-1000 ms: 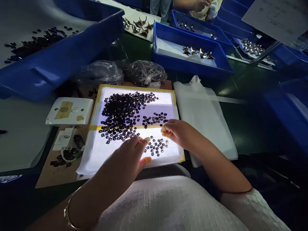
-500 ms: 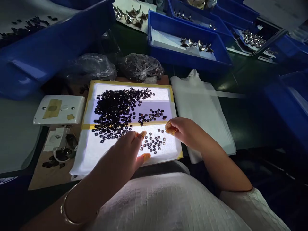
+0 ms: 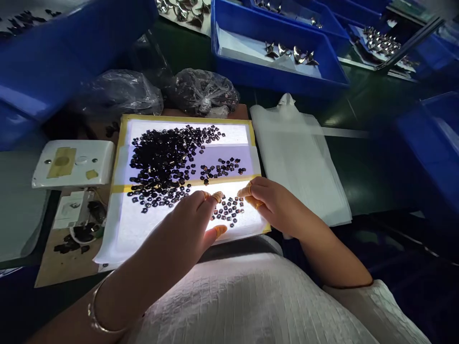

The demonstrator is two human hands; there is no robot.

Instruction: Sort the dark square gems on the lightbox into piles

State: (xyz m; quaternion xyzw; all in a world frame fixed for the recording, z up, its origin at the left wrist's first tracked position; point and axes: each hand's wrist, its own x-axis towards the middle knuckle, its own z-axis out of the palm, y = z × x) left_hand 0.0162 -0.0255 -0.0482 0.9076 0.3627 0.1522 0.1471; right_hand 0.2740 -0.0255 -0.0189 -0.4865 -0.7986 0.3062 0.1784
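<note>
head: pieces (image 3: 230,209) beside left hand (image 3: 193,220)

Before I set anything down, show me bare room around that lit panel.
Bare: near left of the panel, between the dark heap and left arm; white sheets right of the panel. Crowded: the far left under the heap, and the pieces between left hand and right hand.

Your light panel (image 3: 134,224) glows near-white from below, silhouetting the small dark pieces (image 3: 158,155), while your surrounding surface (image 3: 362,165) sits dim, the plastic bag (image 3: 124,91) glints, and frame edges look stretched and soft.
</note>
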